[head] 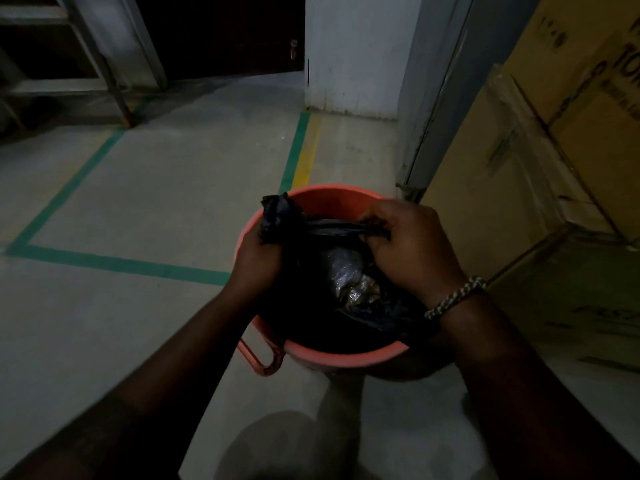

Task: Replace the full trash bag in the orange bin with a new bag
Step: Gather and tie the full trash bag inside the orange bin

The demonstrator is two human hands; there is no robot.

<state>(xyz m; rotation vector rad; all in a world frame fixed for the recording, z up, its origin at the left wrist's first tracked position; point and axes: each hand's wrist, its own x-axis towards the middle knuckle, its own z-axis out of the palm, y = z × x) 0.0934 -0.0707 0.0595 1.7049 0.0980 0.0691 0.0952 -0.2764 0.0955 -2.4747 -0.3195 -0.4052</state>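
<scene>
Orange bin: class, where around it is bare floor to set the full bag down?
Bare concrete floor lies left of the orange bin, inside the green tape lines. The right is crowded: cardboard boxes stand close beside it.

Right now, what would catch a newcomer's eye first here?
The orange bin on the floor, bright in a dim room, with a black trash bag inside. Both hands grip the bag's top: left hand bunching one side, right hand pulling a strip. Green floor tape runs left.
</scene>
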